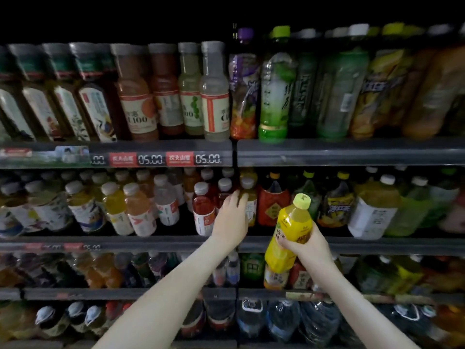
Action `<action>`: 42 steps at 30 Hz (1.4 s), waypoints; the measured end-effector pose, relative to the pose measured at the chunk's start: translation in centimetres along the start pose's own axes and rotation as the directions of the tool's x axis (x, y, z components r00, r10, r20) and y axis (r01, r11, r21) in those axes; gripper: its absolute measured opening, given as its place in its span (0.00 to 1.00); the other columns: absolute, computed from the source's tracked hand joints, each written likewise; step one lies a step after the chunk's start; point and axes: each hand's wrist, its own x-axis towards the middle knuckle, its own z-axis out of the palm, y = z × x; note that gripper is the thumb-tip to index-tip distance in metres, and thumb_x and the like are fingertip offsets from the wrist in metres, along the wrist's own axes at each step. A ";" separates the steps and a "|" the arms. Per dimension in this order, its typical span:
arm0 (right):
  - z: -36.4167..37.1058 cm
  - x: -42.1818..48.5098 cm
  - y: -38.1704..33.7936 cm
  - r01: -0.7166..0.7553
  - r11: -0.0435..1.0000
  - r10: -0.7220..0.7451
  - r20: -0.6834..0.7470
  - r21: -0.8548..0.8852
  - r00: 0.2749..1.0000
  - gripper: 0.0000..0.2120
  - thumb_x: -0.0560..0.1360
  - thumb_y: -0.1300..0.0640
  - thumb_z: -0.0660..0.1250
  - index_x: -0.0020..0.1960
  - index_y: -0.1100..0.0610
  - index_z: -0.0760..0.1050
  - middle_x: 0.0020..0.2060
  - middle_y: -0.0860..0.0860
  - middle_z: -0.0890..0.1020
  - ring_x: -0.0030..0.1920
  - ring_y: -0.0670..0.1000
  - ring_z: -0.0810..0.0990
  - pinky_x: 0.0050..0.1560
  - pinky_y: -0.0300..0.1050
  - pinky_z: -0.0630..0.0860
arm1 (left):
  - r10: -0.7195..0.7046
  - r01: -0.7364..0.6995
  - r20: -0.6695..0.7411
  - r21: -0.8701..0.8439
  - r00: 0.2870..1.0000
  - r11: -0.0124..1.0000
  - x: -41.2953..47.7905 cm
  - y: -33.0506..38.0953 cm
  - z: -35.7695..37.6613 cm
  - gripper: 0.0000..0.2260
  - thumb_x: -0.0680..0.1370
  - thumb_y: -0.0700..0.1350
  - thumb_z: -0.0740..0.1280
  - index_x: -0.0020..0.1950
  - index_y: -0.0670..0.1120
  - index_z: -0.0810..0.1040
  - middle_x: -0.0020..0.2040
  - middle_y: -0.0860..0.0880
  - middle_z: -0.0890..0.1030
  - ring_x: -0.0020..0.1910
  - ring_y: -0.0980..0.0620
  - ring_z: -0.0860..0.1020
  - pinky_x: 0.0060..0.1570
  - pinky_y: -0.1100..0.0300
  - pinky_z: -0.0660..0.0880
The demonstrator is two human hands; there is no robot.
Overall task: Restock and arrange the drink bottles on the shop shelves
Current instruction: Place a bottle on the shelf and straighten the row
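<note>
My right hand point(305, 241) grips a yellow drink bottle point(289, 227) with a yellow-green cap, held tilted in front of the second shelf point(364, 245). My left hand point(230, 217) reaches into that shelf and wraps around a white-capped bottle point(249, 200) with a pale label. A red-drink bottle point(202, 210) stands just left of my left hand. A red-labelled dark bottle point(273, 201) stands right of it, behind the yellow bottle's cap.
The top shelf point(352, 152) carries tall bottles, several orange and clear at the centre, green and yellow at the right. Price strips point(151, 159) run along its edge. Lower shelves hold more bottles, with large water bottles point(284, 321) at the bottom.
</note>
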 end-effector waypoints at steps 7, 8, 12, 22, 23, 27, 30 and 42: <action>-0.7 3.8 0.5 -0.006 0.995 0.006 -0.005 0.099 1.000 0.31 0.66 0.60 0.78 0.65 0.49 0.70 0.54 0.46 0.81 0.55 0.49 0.79 0.57 0.52 0.77 | -0.005 -0.007 0.106 0.113 0.994 0.994 7.0 -0.6 1.8 0.31 0.76 0.35 0.60 0.77 0.45 0.53 0.76 0.41 0.53 0.75 0.41 0.53 0.70 0.52 0.58; -0.6 4.1 0.7 -0.014 0.994 0.015 -0.002 0.111 1.000 0.31 0.66 0.60 0.78 0.65 0.49 0.70 0.54 0.46 0.81 0.54 0.49 0.80 0.56 0.52 0.77 | -0.008 -0.003 0.128 0.088 0.992 0.996 7.6 -0.9 2.1 0.29 0.77 0.36 0.60 0.77 0.45 0.55 0.75 0.41 0.56 0.73 0.40 0.57 0.68 0.52 0.60; -0.6 5.2 1.0 -0.021 0.990 0.025 -0.024 0.141 0.999 0.31 0.66 0.60 0.78 0.64 0.49 0.71 0.53 0.47 0.82 0.54 0.48 0.80 0.52 0.47 0.77 | -0.027 0.009 0.146 0.123 0.989 0.992 9.1 -0.8 2.0 0.20 0.80 0.45 0.60 0.71 0.43 0.63 0.69 0.40 0.61 0.62 0.39 0.67 0.59 0.51 0.65; 1.6 7.4 1.8 0.007 0.991 0.006 -0.096 0.135 0.995 0.31 0.67 0.58 0.78 0.65 0.48 0.69 0.54 0.47 0.81 0.55 0.49 0.80 0.59 0.54 0.76 | 0.051 -0.179 0.440 0.255 0.896 0.950 6.5 -1.1 -0.8 0.26 0.79 0.53 0.61 0.73 0.45 0.60 0.69 0.35 0.61 0.56 0.36 0.75 0.49 0.52 0.73; 2.1 7.4 2.0 0.010 0.990 0.004 -0.098 0.138 0.995 0.31 0.67 0.57 0.78 0.65 0.48 0.69 0.54 0.47 0.81 0.55 0.49 0.80 0.59 0.55 0.77 | 0.056 -0.192 0.419 0.290 0.906 0.938 5.5 -1.4 -0.4 0.25 0.80 0.54 0.60 0.73 0.45 0.60 0.68 0.36 0.63 0.54 0.37 0.77 0.44 0.52 0.73; 4.3 7.0 2.4 0.032 0.988 -0.013 -0.126 0.151 0.992 0.31 0.67 0.57 0.78 0.65 0.49 0.68 0.54 0.47 0.81 0.55 0.49 0.79 0.58 0.53 0.76 | 0.241 -0.261 0.112 0.247 0.964 0.933 2.9 -3.3 -0.3 0.20 0.73 0.53 0.70 0.55 0.39 0.75 0.46 0.42 0.76 0.31 0.45 0.78 0.22 0.62 0.65; 5.7 6.8 1.9 0.064 0.989 -0.045 -0.145 0.129 0.988 0.27 0.70 0.60 0.75 0.63 0.50 0.67 0.53 0.46 0.79 0.53 0.47 0.78 0.55 0.44 0.73 | 0.253 -0.226 -0.125 0.194 0.959 0.955 1.2 -5.0 -1.5 0.17 0.74 0.58 0.61 0.47 0.44 0.76 0.38 0.49 0.76 0.28 0.54 0.75 0.19 0.66 0.66; 12.4 9.7 1.5 0.071 0.997 -0.065 -0.175 0.029 0.982 0.22 0.71 0.60 0.74 0.60 0.60 0.68 0.48 0.49 0.77 0.51 0.52 0.77 0.49 0.40 0.69 | -0.255 0.210 -0.164 -0.248 0.953 0.946 -2.9 -8.7 -8.1 0.16 0.74 0.60 0.65 0.41 0.47 0.70 0.35 0.52 0.72 0.36 0.58 0.72 0.32 0.62 0.62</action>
